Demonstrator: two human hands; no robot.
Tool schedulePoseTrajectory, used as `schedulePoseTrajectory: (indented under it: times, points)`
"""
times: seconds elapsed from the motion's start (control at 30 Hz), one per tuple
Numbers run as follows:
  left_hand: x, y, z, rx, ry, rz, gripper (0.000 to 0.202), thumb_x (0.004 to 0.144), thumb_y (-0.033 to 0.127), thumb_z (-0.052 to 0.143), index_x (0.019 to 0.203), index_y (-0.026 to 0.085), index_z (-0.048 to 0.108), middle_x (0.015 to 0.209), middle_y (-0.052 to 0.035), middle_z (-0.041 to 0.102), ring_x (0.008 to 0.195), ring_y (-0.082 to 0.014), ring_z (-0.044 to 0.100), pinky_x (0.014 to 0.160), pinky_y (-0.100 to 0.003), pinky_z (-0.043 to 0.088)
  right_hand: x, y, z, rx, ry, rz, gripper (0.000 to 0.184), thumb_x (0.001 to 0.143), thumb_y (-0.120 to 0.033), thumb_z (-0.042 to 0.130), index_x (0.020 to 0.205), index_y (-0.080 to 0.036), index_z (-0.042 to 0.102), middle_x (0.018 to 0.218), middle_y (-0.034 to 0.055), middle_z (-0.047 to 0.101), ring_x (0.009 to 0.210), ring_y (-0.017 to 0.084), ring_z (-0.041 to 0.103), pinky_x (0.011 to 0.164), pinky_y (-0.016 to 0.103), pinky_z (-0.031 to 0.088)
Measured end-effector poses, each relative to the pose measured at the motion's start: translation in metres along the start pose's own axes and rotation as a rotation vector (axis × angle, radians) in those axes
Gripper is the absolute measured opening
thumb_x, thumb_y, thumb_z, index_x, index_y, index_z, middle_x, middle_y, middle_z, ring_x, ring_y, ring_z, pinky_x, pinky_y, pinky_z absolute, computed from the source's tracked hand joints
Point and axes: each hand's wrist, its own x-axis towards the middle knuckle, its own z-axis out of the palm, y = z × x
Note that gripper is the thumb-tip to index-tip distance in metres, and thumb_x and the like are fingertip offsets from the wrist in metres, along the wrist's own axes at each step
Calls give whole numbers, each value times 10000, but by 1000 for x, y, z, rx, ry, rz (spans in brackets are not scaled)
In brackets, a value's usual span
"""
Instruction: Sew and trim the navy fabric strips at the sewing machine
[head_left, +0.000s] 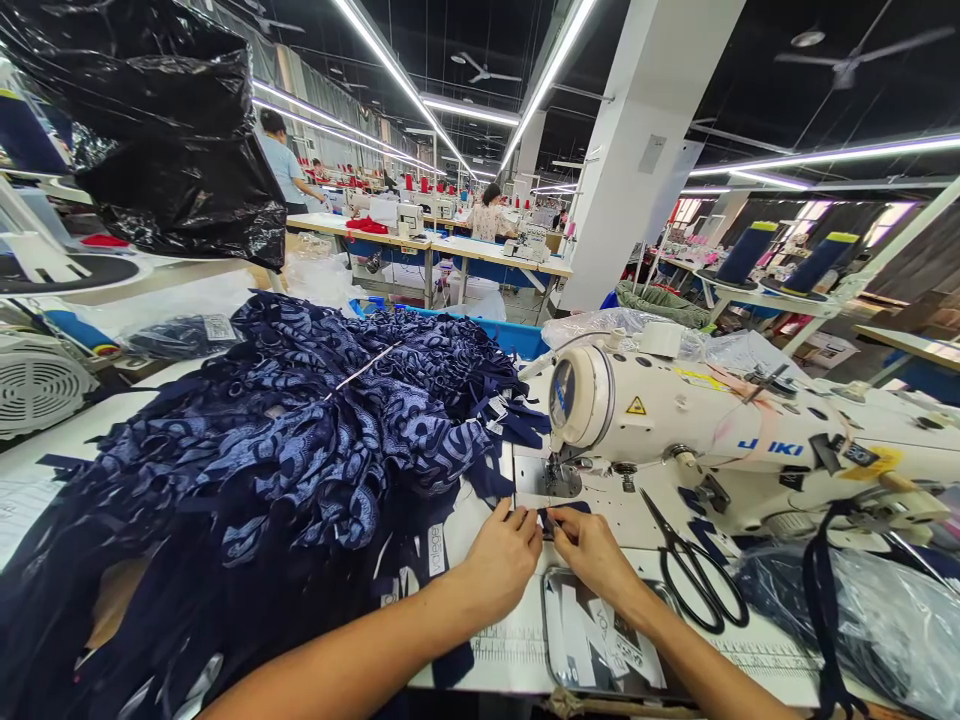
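Navy fabric piece (573,507): plain, dark, narrow; long axis roughly left-to-right, visible end pointing right. Right hand (592,548) pinches it; left hand (507,552), fingers curled, grip indeterminable.

Long white tube lights (550,80) burn beneath a dark ceiling (742,95), brightly and evenly lighting the workroom. Glare streaks black plastic (172,150) at left; windows (889,222) glow far right. Navy fabric (322,440) sinks into shadow near left. Wide-angle distortion stretches the edges; far details soften.
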Motion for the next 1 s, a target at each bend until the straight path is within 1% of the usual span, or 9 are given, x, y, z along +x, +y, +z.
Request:
schedulePoseTrajectory:
  times: [0.13,0.23,0.3,0.37,0.47,0.57,0.7,0.87,1.0]
  points:
    - [0,0,-2,13,-39,5,385,764,167,482,1110,3,525,1170,-201,534,1041,-278,488,916,-427,310,-3,0,-1,4,-6,10,399,703,-185,364,962,-72,647,491,-3,532,458,137,480,503,253,387]
    - [1,0,-4,25,-59,13,405,763,176,476,1127,2,514,1195,-201,516,1047,-278,482,923,-428,305,-6,0,-2,16,-22,12,412,708,-207,369,988,-67,637,505,-3,527,470,144,480,517,265,382]
    - [1,0,-4,28,-66,12,413,767,181,469,1135,-2,506,1198,-200,513,1053,-279,478,929,-430,299,-6,1,-3,33,-35,15,412,706,-214,380,996,-67,633,491,-17,499,458,137,455,510,264,369]
    - [1,0,-4,30,-68,8,414,770,178,463,1140,-3,501,1196,-198,515,1054,-281,477,927,-431,300,-5,3,-4,63,-56,17,395,699,-208,384,964,-77,646,453,-44,440,423,118,402,484,252,347]
    - [0,0,-2,29,-42,11,399,770,168,460,1128,-1,509,1174,-198,529,1033,-278,487,911,-425,312,-3,7,-4,118,-65,34,363,692,-200,381,897,-96,662,422,-68,362,394,97,337,449,233,326]
    - [0,-1,0,23,-5,20,385,774,162,458,1114,-9,513,1148,-203,542,1006,-274,501,893,-413,326,-1,10,-3,162,-39,63,358,706,-226,378,888,-93,656,426,-67,341,401,98,327,436,231,332]
    - [0,-2,2,6,20,22,362,772,148,463,1096,-3,522,1133,-209,547,992,-276,509,875,-409,334,-1,11,-3,174,-26,65,359,710,-249,382,897,-107,652,444,-62,351,414,104,334,467,245,351]
    - [0,-2,3,-18,37,12,337,768,127,468,1077,5,527,1116,-216,552,993,-274,508,864,-409,340,0,10,0,148,-26,59,355,712,-225,389,919,-105,651,452,-56,378,421,105,339,486,251,355]
    - [2,-4,2,-33,41,16,284,756,87,468,1020,34,558,1072,-185,577,967,-266,516,822,-387,378,2,8,-3,124,-47,58,349,731,-195,388,955,-89,634,458,-54,407,427,103,363,463,229,347]
